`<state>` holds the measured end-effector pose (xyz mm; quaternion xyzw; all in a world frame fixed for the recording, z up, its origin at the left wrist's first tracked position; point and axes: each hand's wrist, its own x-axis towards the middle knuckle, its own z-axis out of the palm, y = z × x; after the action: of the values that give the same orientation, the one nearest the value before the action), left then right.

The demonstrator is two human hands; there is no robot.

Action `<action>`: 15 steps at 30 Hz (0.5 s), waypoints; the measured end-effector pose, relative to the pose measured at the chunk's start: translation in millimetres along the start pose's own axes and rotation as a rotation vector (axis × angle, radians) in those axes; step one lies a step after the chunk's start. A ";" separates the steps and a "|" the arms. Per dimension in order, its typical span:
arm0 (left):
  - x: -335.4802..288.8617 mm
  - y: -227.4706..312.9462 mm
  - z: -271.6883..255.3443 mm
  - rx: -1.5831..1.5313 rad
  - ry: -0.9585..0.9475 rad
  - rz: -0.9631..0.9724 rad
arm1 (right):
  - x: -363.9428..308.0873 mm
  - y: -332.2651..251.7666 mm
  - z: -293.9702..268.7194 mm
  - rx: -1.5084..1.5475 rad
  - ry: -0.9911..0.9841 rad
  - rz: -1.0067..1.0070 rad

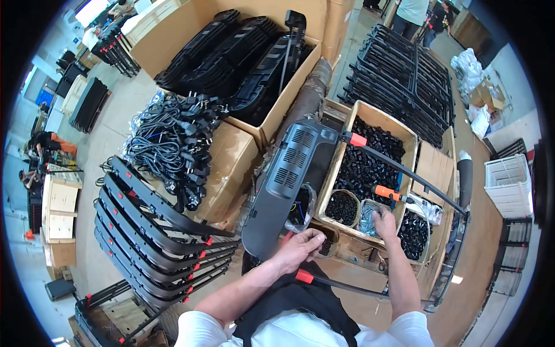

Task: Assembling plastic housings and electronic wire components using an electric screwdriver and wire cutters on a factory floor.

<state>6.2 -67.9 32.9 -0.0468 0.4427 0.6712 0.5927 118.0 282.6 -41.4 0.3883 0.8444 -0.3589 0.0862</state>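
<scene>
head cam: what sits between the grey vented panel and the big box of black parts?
A clear plastic bag of small dark parts sits between the grey vented panel and the wooden box, per the head view.

Black panel [289, 185] and parts box [370, 168] crowd both hands; floor at right lies open.

The scene is viewed steeply downward from head height through one fisheye lens; forearms enter from the lower edge, with straight edges bent near the rim.

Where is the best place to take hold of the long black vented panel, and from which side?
Probably at the near lower end of the black vented panel, from the person's side: it leans away over the boxes, and the left hand is already there.
</scene>
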 end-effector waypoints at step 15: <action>-80.0 14.8 -46.9 -0.155 0.016 0.167 | -147.8 -233.2 51.9 0.287 -0.279 -0.500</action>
<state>-4.4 -157.3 59.6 -0.0609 0.3966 0.7502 0.5256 44.8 57.1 109.2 0.1241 0.8345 -0.5341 0.0544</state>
